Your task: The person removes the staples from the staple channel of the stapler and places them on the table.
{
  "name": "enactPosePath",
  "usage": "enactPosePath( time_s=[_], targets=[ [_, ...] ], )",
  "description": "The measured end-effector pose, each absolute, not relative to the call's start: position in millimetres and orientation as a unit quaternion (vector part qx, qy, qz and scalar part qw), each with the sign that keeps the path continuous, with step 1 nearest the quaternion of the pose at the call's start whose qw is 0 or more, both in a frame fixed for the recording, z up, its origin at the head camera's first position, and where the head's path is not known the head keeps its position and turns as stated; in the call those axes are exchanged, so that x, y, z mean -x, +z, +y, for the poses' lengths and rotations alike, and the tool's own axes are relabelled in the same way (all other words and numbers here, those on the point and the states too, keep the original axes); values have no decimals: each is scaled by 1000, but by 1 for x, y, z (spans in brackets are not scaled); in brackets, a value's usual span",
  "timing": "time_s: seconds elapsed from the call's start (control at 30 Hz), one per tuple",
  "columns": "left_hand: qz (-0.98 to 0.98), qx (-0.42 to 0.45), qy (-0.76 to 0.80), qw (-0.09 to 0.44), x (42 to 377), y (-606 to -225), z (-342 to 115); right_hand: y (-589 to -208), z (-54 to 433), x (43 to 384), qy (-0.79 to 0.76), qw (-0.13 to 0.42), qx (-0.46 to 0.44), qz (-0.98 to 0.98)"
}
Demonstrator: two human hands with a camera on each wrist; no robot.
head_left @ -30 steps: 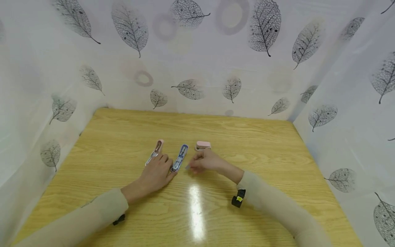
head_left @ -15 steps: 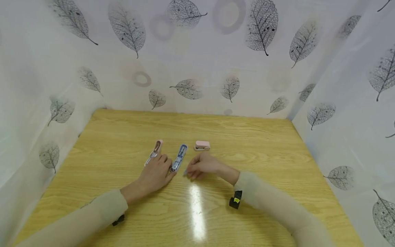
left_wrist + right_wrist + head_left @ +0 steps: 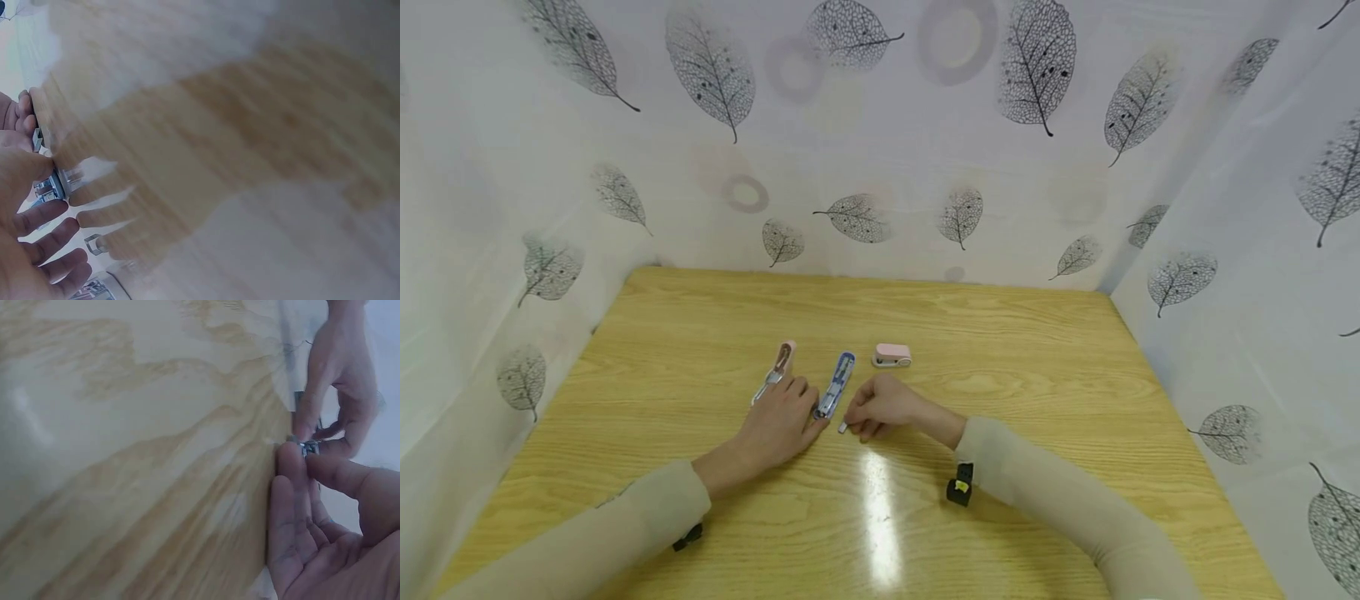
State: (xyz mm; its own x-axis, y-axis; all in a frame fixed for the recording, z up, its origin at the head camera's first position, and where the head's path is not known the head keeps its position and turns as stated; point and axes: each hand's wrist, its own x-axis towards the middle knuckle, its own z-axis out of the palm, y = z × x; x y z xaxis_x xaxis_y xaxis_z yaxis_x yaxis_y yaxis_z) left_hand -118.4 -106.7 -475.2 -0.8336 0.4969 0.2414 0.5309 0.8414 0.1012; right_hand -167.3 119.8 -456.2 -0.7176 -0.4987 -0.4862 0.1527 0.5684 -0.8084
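An opened blue stapler (image 3: 835, 385) lies mid-table, its inner metal parts facing up. My left hand (image 3: 778, 417) holds its near end between thumb and index finger; the left wrist view shows the blue stapler (image 3: 51, 187) between them. Just right of that end, my right hand (image 3: 883, 402) pinches a small silver staple strip (image 3: 842, 427) between thumb and fingertips, low over the table. In the right wrist view the strip (image 3: 309, 447) is partly hidden by the fingertips. An opened pink stapler (image 3: 784, 358) lies beyond my left fingers, partly covered by them.
A closed pink stapler (image 3: 892, 355) rests behind my right hand. The wooden table (image 3: 1000, 350) meets a leaf-printed curtain (image 3: 880, 167) at the back and sides. In the left wrist view a small metal piece (image 3: 95, 244) shows beside the left fingertips.
My right hand has moved slightly left and toward me with the staple strip, away from the closed pink stapler. The left hand stays at the blue stapler.
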Motion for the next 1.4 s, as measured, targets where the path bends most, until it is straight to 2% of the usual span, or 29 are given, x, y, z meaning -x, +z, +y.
enactPosePath(
  time_s=[0.13, 0.27, 0.5, 0.73, 1.03, 1.23, 1.4],
  targets=[
    [-954, 269, -80, 101, 118, -475, -107, -450, 124, 169, -452, 350, 124, 811],
    [-955, 269, -82, 98, 117, -474, -106, -442, 134, 172, -470, 316, 137, 812],
    [-956, 268, -77, 95, 117, -472, -107, -438, 152, 178, -426, 170, 219, 861],
    [-955, 269, -78, 101, 117, -473, -107, -433, 168, 181, -370, 49, 232, 898],
    [-954, 269, -81, 106, 118, -474, -107, -437, 187, 198, -178, -96, 306, 930],
    [-953, 270, -81, 106, 118, -475, -107, -445, 195, 214, -88, -137, 351, 922],
    [-953, 271, -82, 107, 118, -477, -107, -449, 197, 226, -30, -118, 359, 926]
  ],
)
